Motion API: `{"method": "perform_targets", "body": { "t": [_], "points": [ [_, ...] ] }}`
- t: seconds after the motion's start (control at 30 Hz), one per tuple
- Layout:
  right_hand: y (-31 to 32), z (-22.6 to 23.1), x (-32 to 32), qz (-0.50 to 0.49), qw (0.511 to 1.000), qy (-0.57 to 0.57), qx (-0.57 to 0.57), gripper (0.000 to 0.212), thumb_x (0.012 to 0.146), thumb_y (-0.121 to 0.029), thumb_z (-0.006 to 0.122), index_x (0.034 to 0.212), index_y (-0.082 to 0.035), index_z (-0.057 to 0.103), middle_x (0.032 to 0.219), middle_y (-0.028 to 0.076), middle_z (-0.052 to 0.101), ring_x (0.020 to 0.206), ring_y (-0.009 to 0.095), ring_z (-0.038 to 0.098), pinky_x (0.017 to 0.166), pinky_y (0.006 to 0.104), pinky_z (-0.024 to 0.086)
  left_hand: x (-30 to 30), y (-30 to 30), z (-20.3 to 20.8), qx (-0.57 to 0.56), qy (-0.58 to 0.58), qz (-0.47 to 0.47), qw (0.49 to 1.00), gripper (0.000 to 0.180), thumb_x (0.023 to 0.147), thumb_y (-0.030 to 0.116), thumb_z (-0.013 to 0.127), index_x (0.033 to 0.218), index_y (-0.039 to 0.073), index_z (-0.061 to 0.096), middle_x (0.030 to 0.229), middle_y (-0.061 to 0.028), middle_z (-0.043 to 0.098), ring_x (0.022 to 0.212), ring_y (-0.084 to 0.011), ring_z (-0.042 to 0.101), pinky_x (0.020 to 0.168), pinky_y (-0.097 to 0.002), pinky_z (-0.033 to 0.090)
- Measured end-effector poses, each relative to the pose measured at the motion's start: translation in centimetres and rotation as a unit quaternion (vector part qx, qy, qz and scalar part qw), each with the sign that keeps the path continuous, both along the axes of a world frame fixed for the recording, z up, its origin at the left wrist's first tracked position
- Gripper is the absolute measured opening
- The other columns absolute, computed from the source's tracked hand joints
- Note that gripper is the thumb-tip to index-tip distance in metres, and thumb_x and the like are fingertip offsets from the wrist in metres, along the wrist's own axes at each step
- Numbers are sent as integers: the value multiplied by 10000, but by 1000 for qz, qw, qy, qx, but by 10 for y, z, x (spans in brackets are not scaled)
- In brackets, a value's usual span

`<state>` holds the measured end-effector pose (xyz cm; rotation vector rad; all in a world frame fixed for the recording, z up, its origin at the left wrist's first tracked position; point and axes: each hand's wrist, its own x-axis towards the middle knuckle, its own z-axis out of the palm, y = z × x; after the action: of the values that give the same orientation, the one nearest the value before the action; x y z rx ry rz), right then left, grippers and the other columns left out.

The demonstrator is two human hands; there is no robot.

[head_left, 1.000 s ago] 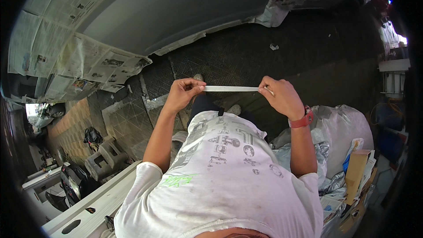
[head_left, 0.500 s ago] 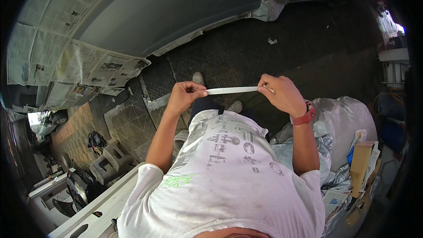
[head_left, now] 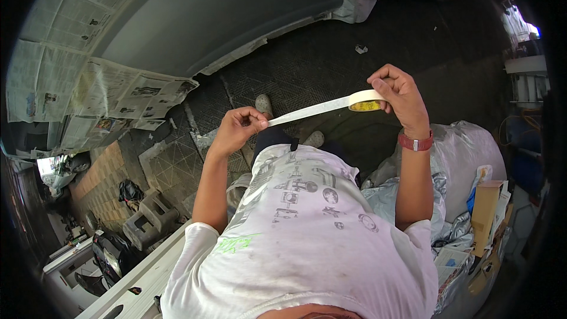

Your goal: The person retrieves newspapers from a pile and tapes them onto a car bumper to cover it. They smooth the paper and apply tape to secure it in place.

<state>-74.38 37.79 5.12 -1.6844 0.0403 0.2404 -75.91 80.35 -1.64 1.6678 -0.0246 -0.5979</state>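
My right hand (head_left: 401, 91) grips a roll of masking tape (head_left: 364, 100), cream outside with a yellow inner core. From the roll a strip of tape (head_left: 310, 110) stretches taut, slanting down to the left. Its free end is pinched between the thumb and fingers of my left hand (head_left: 239, 129). Both hands are held out in front of my white shirt, the right one higher and farther out. A red watch (head_left: 416, 142) is on my right wrist.
Ahead is a grey vehicle panel (head_left: 236, 12) edged with taped newspaper (head_left: 127, 85). Silvery plastic sheeting (head_left: 466, 165) and cardboard (head_left: 487, 207) are heaped at my right. A grey plastic step stool (head_left: 147, 218) stands at left near a white ledge (head_left: 136, 277).
My right hand has moved up and outward, turning so the tape roll shows. The strip between my hands is longer and slanted. My left hand has shifted slightly left, still pinching the end.
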Motion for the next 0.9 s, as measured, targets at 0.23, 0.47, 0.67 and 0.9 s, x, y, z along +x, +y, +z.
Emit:
{"method": "perform_targets", "body": {
  "t": [0.23,0.47,0.67,0.9],
  "points": [
    [0,7,3,-11,999,-10,-35,244,1097,-304,722,1079,-61,731,715,-41,679,577,-6,517,520,183,367,3,-11,26,14,4,-73,997,236,980,98,833,1213,64,836,920,38,611,855,-66,543,818,-252,456],
    [0,8,0,5,999,-13,-38,246,1097,-302,722,1061,-59,726,704,-40,671,568,-7,491,525,196,356,-2,-13,14,-18,-21,-119,993,169,1009,214,820,1122,89,815,1088,10,678,1013,-115,606,946,-307,480],
    [0,3,-4,22,999,1,-45,221,1099,-264,719,1052,-48,720,680,-41,653,565,-5,492,531,215,356,-6,-27,9,35,-48,-126,990,197,966,255,869,1048,80,830,1005,5,721,921,-104,623,920,-321,495],
    [-6,2,-7,9,999,3,-41,213,1096,-251,723,1050,-43,716,669,-50,641,561,-6,487,532,217,355,-3,-38,35,64,13,-137,988,202,966,211,865,1111,71,856,871,5,709,786,-58,578,755,-287,473]
  ]
}}
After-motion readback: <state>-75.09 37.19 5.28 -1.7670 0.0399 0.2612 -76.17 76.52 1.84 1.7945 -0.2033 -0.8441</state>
